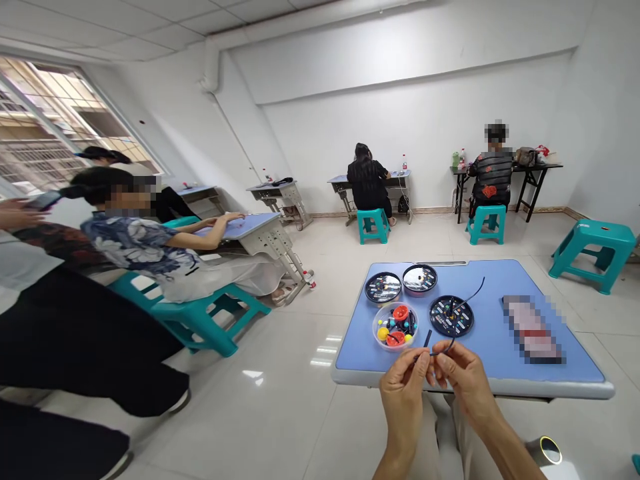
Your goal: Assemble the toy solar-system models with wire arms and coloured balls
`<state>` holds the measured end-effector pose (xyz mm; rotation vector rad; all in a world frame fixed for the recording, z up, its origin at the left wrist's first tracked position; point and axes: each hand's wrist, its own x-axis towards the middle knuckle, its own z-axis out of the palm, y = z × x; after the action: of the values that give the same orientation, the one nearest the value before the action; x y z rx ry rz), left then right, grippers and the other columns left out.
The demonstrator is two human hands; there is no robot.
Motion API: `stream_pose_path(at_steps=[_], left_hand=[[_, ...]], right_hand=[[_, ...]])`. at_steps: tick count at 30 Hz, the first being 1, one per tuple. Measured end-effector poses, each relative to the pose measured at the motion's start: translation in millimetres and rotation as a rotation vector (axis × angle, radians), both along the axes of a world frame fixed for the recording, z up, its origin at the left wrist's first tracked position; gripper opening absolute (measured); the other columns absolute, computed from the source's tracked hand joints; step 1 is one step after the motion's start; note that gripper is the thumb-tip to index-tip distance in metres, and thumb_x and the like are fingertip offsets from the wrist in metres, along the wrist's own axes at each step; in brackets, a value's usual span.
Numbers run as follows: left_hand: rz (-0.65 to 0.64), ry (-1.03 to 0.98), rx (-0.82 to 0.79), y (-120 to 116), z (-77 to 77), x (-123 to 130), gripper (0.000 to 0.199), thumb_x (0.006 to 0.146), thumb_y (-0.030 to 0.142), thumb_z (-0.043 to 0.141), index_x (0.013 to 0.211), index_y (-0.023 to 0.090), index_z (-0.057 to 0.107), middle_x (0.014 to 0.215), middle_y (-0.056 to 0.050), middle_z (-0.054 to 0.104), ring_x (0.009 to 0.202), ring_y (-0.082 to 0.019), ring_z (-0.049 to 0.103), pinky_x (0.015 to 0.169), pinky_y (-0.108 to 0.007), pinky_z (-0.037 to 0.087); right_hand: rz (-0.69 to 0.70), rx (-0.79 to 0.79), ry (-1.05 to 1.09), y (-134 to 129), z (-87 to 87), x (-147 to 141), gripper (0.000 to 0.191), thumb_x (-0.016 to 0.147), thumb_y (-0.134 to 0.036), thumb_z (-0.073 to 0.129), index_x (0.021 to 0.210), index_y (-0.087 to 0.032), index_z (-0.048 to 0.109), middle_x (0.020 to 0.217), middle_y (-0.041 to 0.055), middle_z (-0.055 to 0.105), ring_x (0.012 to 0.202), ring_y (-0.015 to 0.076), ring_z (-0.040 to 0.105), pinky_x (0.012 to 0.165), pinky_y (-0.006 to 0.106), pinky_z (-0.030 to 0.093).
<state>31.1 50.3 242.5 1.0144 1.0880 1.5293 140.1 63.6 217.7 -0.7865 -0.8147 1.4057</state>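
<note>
Near the front edge of the blue desk (505, 373), my left hand (404, 387) and my right hand (467, 383) are close together with fingers pinched. Between them runs a thin, curved black rod (447, 349), gripped at both ends. A short straight black piece (429, 337) sticks up by my left fingertips; I cannot tell if it joins the rod. Just beyond lies a black printed disc (463, 325) with a small upright centre and a thin curved arm (474, 294). A clear round tub (375, 333) to the left holds red cups, yellow and blue balls and black parts.
Two round printed discs (383, 288) sit at the desk's back left. A blurred flat object (534, 330) lies on the right. A green stool (595, 250) stands beyond the desk. People sit at other desks; someone standing (65, 320) is at far left.
</note>
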Motion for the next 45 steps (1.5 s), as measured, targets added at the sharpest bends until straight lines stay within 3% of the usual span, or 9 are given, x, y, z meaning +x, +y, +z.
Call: stream_pose_path(at_steps=[2, 9, 13, 17, 21, 25, 30, 37, 45], left_hand=[[-0.017, -0.009, -0.012, -1, 1.9, 1, 0.023, 0.076, 0.039, 0.071, 0.077, 0.016, 0.073, 0.059, 0.002, 0.060, 0.049, -0.011, 0.053, 0.050, -0.022, 0.048], [-0.049, 0.137, 0.091, 0, 5.5, -8, 0.019, 0.079, 0.035, 0.069, 0.077, 0.016, 0.074, 0.068, -0.001, 0.062, 0.052, -0.009, 0.051, 0.051, -0.020, 0.045], [-0.044, 0.236, 0.196, -4, 4.7, -13, 0.013, 0.078, 0.028, 0.071, 0.086, 0.018, 0.074, 0.078, -0.002, 0.066, 0.064, -0.011, 0.057, 0.058, -0.020, 0.046], [-0.088, 0.274, 0.262, -7, 3.2, -16, 0.010, 0.082, 0.026, 0.067, 0.083, 0.020, 0.075, 0.073, -0.001, 0.063, 0.060, -0.010, 0.053, 0.055, -0.020, 0.043], [-0.134, 0.202, 0.269, -8, -2.9, -16, 0.011, 0.084, 0.027, 0.066, 0.084, 0.020, 0.075, 0.071, -0.001, 0.060, 0.055, -0.008, 0.050, 0.050, -0.019, 0.040], [-0.169, 0.078, 0.203, -9, -9.5, -12, 0.017, 0.082, 0.031, 0.068, 0.092, 0.018, 0.073, 0.068, -0.001, 0.061, 0.051, -0.009, 0.053, 0.048, -0.021, 0.045], [-0.140, 0.060, 0.168, -8, -5.5, -9, 0.018, 0.080, 0.033, 0.071, 0.088, 0.017, 0.073, 0.063, 0.000, 0.064, 0.051, -0.013, 0.059, 0.051, -0.025, 0.051], [-0.087, 0.017, 0.107, -8, -2.0, -6, 0.018, 0.076, 0.033, 0.074, 0.083, 0.016, 0.073, 0.065, -0.001, 0.067, 0.051, -0.014, 0.062, 0.052, -0.028, 0.054], [-0.035, -0.092, 0.109, -6, 0.4, -22, 0.016, 0.077, 0.031, 0.074, 0.084, 0.016, 0.073, 0.065, -0.002, 0.070, 0.054, -0.016, 0.065, 0.056, -0.030, 0.056]], right_hand=[[0.033, -0.009, 0.009, -6, -2.1, -7, 0.025, 0.076, -0.038, 0.076, 0.083, -0.016, 0.068, 0.058, -0.0016, 0.058, 0.054, 0.0110, 0.051, 0.049, 0.023, 0.035], [-0.059, 0.064, -0.016, -11, 13.7, -12, 0.017, 0.078, -0.034, 0.074, 0.076, -0.017, 0.070, 0.069, -0.0008, 0.056, 0.057, 0.0093, 0.047, 0.051, 0.023, 0.036], [-0.102, 0.025, 0.099, -15, 26.1, 1, 0.015, 0.079, -0.034, 0.074, 0.077, -0.019, 0.069, 0.085, 0.0030, 0.060, 0.067, 0.0123, 0.051, 0.053, 0.024, 0.041], [-0.092, -0.002, 0.055, -17, 32.9, 14, 0.016, 0.079, -0.035, 0.074, 0.079, -0.020, 0.070, 0.108, 0.0073, 0.062, 0.072, 0.0139, 0.056, 0.051, 0.024, 0.043], [-0.042, -0.015, 0.028, -17, 31.6, 16, 0.020, 0.077, -0.037, 0.076, 0.078, -0.019, 0.069, 0.087, 0.0051, 0.064, 0.063, 0.0132, 0.055, 0.047, 0.024, 0.043], [-0.050, -0.013, 0.021, -19, 29.0, 12, 0.023, 0.077, -0.039, 0.076, 0.078, -0.017, 0.068, 0.072, 0.0012, 0.063, 0.056, 0.0112, 0.055, 0.056, 0.026, 0.048], [-0.046, -0.058, -0.055, -21, 30.1, 7, 0.029, 0.079, -0.045, 0.073, 0.083, -0.017, 0.065, 0.059, -0.0022, 0.059, 0.048, 0.0116, 0.052, 0.051, 0.026, 0.046], [-0.142, -0.050, -0.206, -22, 39.4, 1, 0.036, 0.076, -0.052, 0.072, 0.079, -0.017, 0.062, 0.056, -0.0022, 0.057, 0.048, 0.0128, 0.051, 0.048, 0.026, 0.043], [-0.294, 0.040, -0.286, -25, 35.2, 27, 0.026, 0.084, -0.045, 0.067, 0.084, -0.019, 0.064, 0.069, 0.0014, 0.059, 0.060, 0.0137, 0.052, 0.050, 0.025, 0.044]])
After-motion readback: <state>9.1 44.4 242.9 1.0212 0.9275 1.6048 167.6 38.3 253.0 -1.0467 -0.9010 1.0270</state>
